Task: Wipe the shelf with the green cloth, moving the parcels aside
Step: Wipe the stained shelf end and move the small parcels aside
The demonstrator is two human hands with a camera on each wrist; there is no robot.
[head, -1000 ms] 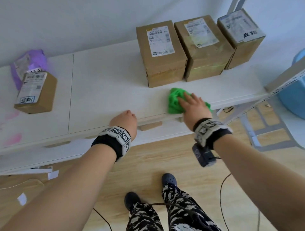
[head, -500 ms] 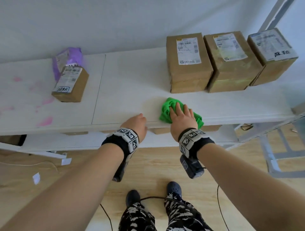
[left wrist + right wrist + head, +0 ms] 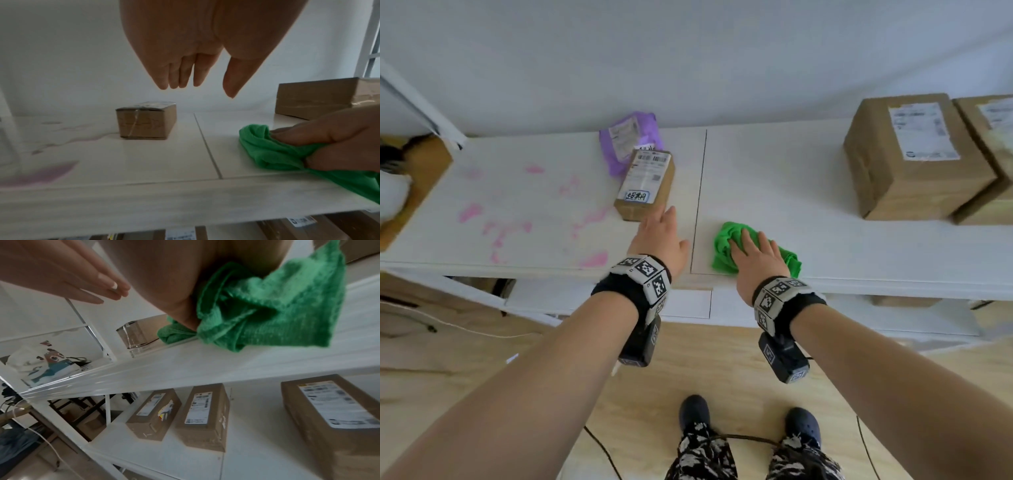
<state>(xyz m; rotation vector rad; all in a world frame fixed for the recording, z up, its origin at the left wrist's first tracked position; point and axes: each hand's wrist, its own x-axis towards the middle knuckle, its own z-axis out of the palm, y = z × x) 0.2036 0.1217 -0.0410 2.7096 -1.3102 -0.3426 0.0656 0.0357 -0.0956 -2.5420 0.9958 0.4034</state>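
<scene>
The right hand presses the bunched green cloth onto the white shelf near its front edge; one corner of the cloth hangs past the edge. The left hand hovers to one side, fingers straight and together. On the lower shelf lie three labelled cardboard parcels, side by side but apart.

The right hand lies flat on the cloth near the shelf front edge. Just left of it runs the seam; left of that, the left hand hangs over the board, its fingertips near the small parcel, which has a pouch behind it. Right and behind the cloth stand the large parcels. Three boxes lie on the shelf below
</scene>
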